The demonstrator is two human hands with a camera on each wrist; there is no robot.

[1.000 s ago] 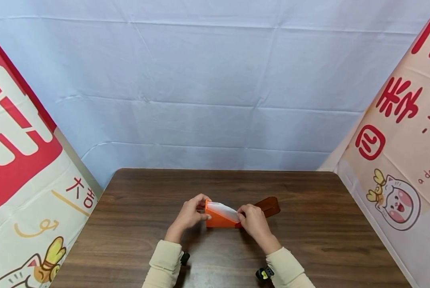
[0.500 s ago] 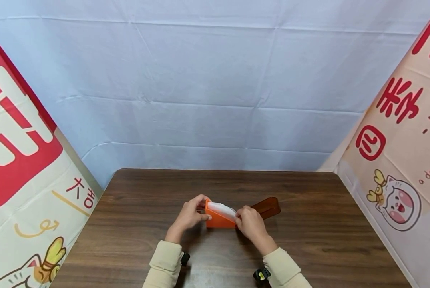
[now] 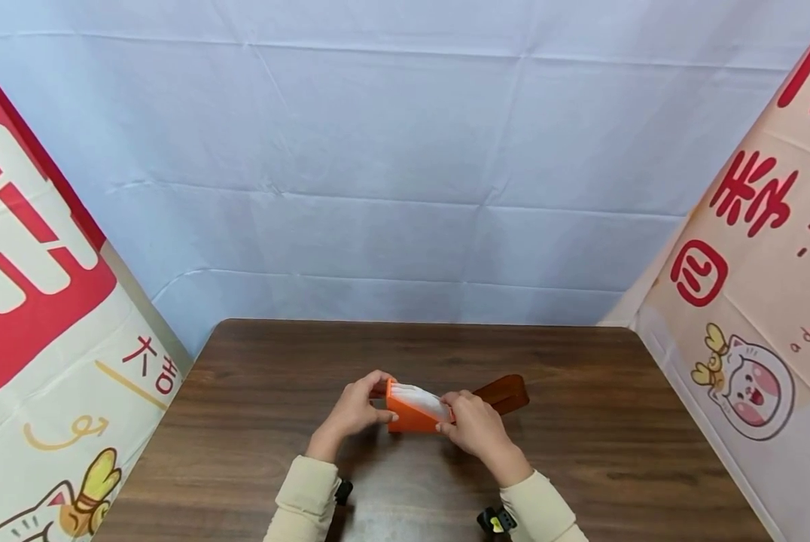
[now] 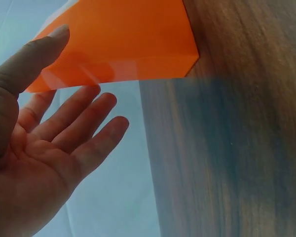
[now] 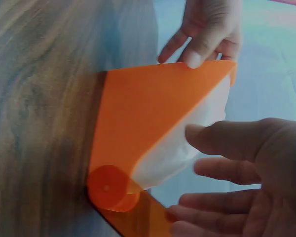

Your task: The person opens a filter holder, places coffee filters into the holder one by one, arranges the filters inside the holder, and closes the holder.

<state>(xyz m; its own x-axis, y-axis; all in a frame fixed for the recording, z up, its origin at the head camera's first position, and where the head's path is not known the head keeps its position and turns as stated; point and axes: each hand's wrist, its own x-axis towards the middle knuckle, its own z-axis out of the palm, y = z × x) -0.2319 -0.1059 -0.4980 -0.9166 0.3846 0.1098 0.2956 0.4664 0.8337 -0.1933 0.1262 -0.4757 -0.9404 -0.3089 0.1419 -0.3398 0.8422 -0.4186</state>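
An orange box with a sloping top stands on the table, holding soft white sheets upright inside. My left hand steadies its tall left end, thumb on the near side and fingers round the end. At the low right end is my right hand. In the right wrist view its thumb overlaps the white sheets, while the other fingers spread loosely behind, pinching nothing. A translucent orange-brown lid lies swung back to the right, joined at a round hinge.
The dark wooden table extends round the box on all sides. A pale cloth backdrop hangs behind it. Printed banners flank the left and right sides.
My right hand has moved slightly left, and its fingers have come off the edge of the sheets they pinched. The sheets sit a little differently; my left hand stays on the box.
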